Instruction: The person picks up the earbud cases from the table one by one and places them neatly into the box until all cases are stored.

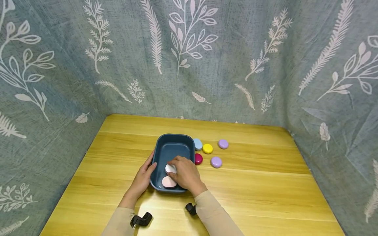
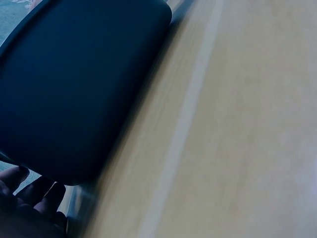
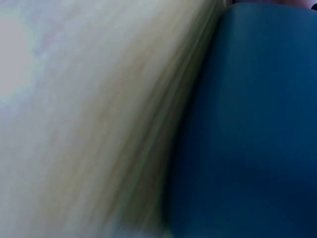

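A dark blue rectangular tray point(image 1: 174, 139) with rounded corners sits on the table. My left hand point(image 1: 142, 177) grips its left side, thumb over the rim and fingers along the outer wall. In the left wrist view, the fingers point(image 2: 52, 198) show dark beside the tray's wall point(image 2: 84, 89). Reaching inside the tray, my right hand point(image 1: 186, 172) pinches a smooth white rounded piece point(image 1: 170, 168) between thumb and fingers. Just below it, within the tray, lies a pale pink rounded piece point(image 1: 169, 182). The right wrist view holds mostly the tray's outer wall point(image 3: 247, 124).
Right of the tray lie several rounded pieces: light blue point(image 1: 198, 144), yellow point(image 1: 207, 148), dark red point(image 1: 199, 159), and two purple, one farther back point(image 1: 223, 144) and one nearer point(image 1: 216, 162). A patterned curtain point(image 1: 206, 91) encloses the wooden table point(image 1: 265, 183).
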### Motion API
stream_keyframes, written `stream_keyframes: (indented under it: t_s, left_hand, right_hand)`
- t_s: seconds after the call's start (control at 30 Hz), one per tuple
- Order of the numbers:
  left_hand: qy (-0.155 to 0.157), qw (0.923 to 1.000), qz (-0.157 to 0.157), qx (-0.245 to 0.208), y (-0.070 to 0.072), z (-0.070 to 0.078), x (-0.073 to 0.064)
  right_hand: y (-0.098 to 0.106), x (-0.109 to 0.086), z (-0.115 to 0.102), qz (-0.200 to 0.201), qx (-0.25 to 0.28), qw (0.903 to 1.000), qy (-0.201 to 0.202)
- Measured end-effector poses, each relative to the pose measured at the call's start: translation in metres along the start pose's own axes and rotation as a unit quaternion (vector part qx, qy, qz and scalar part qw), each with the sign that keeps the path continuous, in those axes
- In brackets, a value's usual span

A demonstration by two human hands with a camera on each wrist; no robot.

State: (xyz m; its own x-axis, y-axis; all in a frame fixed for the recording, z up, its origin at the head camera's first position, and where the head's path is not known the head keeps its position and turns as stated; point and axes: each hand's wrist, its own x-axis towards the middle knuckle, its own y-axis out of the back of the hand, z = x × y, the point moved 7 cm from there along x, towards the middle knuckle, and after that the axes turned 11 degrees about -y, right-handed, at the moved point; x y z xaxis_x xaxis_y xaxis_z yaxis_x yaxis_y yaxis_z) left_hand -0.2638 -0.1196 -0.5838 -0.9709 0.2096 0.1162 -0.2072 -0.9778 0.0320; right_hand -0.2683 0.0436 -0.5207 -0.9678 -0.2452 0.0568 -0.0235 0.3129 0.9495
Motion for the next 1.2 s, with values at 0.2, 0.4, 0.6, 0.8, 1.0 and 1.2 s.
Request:
stream_keyframes:
  t_s: [0.2, 0.4, 0.6, 0.8, 1.0, 1.2]
  left_hand:
    - [-0.002, 1.0000, 0.000, -0.003, 0.0002, -0.0010, 0.0005]
    - [-0.005, 1.0000, -0.004, -0.007, -0.0004, -0.0019, 0.0013]
    - [-0.006, 1.0000, -0.001, -0.004, -0.0004, -0.0002, 0.0009]
    - [-0.005, 1.0000, 0.002, 0.003, -0.0002, 0.0009, 0.0007]
    - [-0.004, 1.0000, 0.001, 0.008, -0.0002, 0.0008, 0.0011]
    - [-0.006, 0.9999, 0.003, 0.013, 0.0003, -0.0001, 0.0020]
  right_hand:
    - [-0.0020, -0.0003, 0.0002, -0.006, -0.016, 0.9998, -0.003]
    - [-0.0033, -0.0007, 0.0002, -0.009, -0.018, 0.9998, 0.000]
    - [-0.0041, -0.0016, 0.0002, -0.004, -0.022, 0.9997, 0.008]
    - [-0.0040, -0.0017, -0.0005, 0.000, -0.019, 0.9997, 0.015]
    - [-0.0033, -0.0015, -0.0007, -0.001, -0.011, 0.9998, 0.015]
    - [-0.0033, -0.0018, 0.0000, -0.002, -0.005, 0.9999, 0.013]
